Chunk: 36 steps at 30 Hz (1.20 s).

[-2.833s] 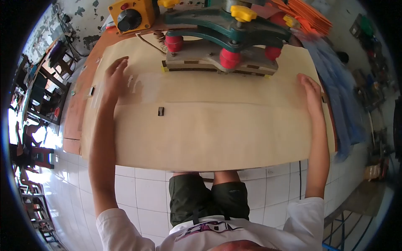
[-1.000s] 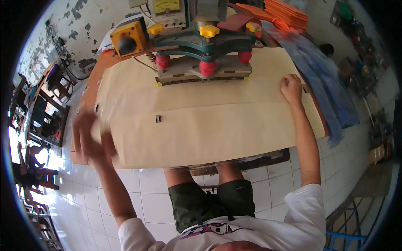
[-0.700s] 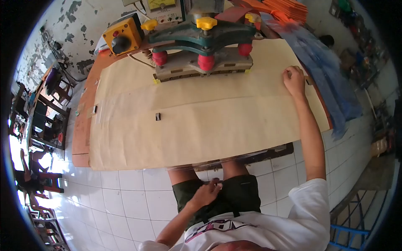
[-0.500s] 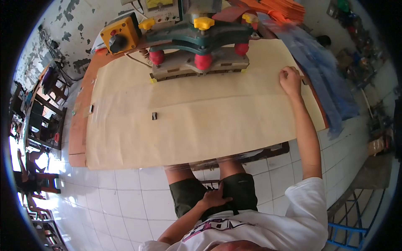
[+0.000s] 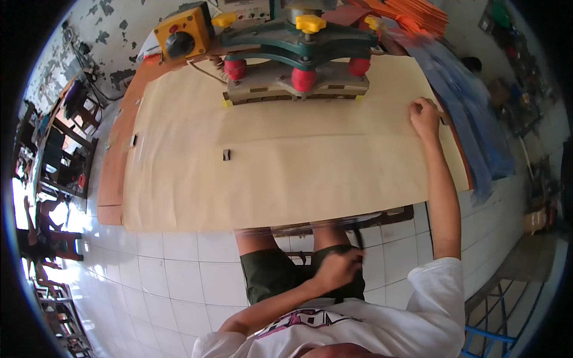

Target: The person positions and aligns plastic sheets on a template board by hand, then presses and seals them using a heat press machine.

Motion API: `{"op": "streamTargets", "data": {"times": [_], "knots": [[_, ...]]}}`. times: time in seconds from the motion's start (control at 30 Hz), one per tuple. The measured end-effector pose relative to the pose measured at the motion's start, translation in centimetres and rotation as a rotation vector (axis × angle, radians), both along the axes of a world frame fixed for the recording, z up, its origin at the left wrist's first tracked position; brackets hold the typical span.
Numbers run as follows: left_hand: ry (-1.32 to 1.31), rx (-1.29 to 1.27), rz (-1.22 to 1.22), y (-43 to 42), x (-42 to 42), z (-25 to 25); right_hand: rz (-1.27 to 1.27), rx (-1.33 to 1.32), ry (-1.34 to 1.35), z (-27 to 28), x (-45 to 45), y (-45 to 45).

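Note:
My left hand [image 5: 340, 269] is raised above my dark shorts, smeared by motion, its fingers curled. A thin dark strip [image 5: 358, 235] sticks up from it; I cannot make out its kind. At the right of the table, my right hand [image 5: 425, 119] rests on the large cream sheet [image 5: 286, 179], fingers bent together; what they hold, if anything, is hidden. Just right of this hand lies a small dark piece [image 5: 442, 120] at the sheet's edge. Another small black piece [image 5: 227, 155] lies mid-left on the sheet, and a third dark piece [image 5: 133, 141] near its left edge.
A green press head [image 5: 298, 51] with red knobs and a pale block stands over the sheet's back. Behind left is a yellow control box [image 5: 182, 33]. Blue plastic [image 5: 465, 107] drapes the right side; an orange stack [image 5: 412, 15] sits behind.
My left hand has risen from my lap toward the table, and a dark strip now shows at it. My right hand stays at the same spot on the sheet; the view has shifted slightly.

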<state>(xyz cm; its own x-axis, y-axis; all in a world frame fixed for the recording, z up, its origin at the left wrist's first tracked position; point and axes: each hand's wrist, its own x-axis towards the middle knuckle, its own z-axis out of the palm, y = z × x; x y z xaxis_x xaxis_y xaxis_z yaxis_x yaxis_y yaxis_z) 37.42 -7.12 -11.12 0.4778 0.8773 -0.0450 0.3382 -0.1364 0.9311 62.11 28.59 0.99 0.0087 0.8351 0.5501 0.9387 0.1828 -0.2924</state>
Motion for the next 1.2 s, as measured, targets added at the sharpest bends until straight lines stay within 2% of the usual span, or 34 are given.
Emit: {"op": "streamTargets", "data": {"times": [0.03,0.1,0.13,0.2,0.23,0.3,0.37,0.43,0.57,0.67,0.7,0.77,0.8,0.87,0.9,0.97,1.03,1.1,1.2], "knots": [[-0.018,0.012,-0.127,0.2,2.0,0.5,-0.008,0.003,-0.012,0.0,0.0,0.0],[-0.215,0.251,-0.424,-0.7,5.8,0.3,0.002,0.008,-0.025,-0.2,0.3,0.4],[-0.223,0.252,-0.423,-1.6,6.1,0.2,0.004,0.015,-0.027,-0.3,0.6,0.5],[-0.105,0.555,-0.512,-3.0,5.9,0.1,0.009,0.019,-0.025,-0.6,1.0,0.7],[-0.103,0.556,-0.517,-2.7,5.2,-0.4,0.016,0.024,-0.014,-0.6,0.9,0.8],[0.002,0.329,-0.528,-1.9,2.2,-2.4,0.004,0.011,-0.009,-0.6,0.9,0.8],[0.213,0.08,-0.521,-2.3,-2.8,-4.0,-0.006,-0.005,0.003,-0.5,0.9,0.7],[0.245,0.347,-0.568,-3.4,-7.8,-5.7,0.015,-0.026,0.039,-0.5,0.9,0.8],[0.218,0.308,-0.455,-6.9,-13.7,-3.3,0.004,-0.012,0.014,-0.7,0.8,0.6],[0.645,0.259,-0.554,-8.3,-16.4,0.0,0.007,-0.032,0.023,-0.5,0.6,0.5],[0.651,0.26,-0.557,-9.3,-17.5,0.6,0.005,-0.031,0.028,-0.5,0.5,0.4],[0.766,0.139,-0.41,-11.0,-19.6,1.6,0.005,-0.091,0.066,-0.1,0.5,0.4],[0.766,0.136,-0.416,-11.9,-20.5,1.9,0.001,-0.096,0.067,-0.2,0.5,0.3],[0.847,-0.516,-0.413,-13.5,-22.3,2.3,0.005,-0.026,0.024,-0.3,0.3,0.3],[0.89,-0.64,-0.422,-14.3,-23.8,2.1,0.009,-0.031,0.025,-0.3,0.3,0.4],[1.026,-0.433,-0.364,-16.4,-27.1,1.6,0.001,-0.016,0.001,-0.5,0.4,0.5],[0.844,-0.457,-0.238,-11.9,-27.3,6.1,0.01,-0.02,0.019,-0.4,0.4,0.5],[0.602,-0.461,-0.064,-5.6,-24.9,14.2,0.032,-0.024,0.027,-0.3,0.3,0.5],[0.422,0.071,0.27,0.0,-24.8,19.9,-0.018,-0.07,0.029,0.2,-0.1,0.2]]}}
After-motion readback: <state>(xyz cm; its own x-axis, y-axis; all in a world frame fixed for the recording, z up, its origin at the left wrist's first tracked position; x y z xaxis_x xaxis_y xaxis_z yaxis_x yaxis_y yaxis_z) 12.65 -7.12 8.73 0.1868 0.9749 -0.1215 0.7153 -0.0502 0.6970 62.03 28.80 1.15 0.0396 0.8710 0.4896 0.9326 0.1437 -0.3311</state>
